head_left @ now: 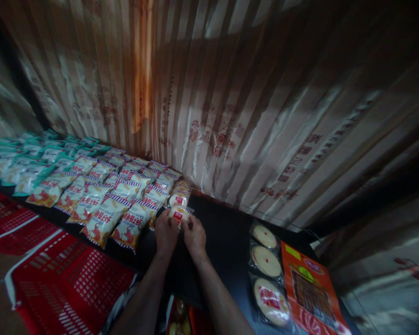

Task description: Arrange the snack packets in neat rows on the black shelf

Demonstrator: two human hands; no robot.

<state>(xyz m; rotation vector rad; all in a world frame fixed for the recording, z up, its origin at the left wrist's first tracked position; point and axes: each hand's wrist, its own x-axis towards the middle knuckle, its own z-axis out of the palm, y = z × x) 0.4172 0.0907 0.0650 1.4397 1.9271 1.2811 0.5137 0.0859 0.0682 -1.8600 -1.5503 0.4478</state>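
Note:
A round packaged cake (pixel 179 216) with a red label lies between my two hands near the middle of the black table. My left hand (pixel 166 235) pinches its left edge, and my right hand (pixel 194 236) pinches the wrapper at its right. Just behind it sits another round packaged cake (pixel 178 200), with more in line behind that one. Directly left of these stand rows of snack bags (pixel 131 223) with blue-and-white striped tops.
Green snack bags (pixel 30 173) fill the far left. Red baskets (pixel 73 279) stand along the front left edge. On the right of the black table (pixel 219 232) are three round wrapped cakes (pixel 266 261) and an orange packet (pixel 312 288). A printed curtain (pixel 212 116) hangs behind.

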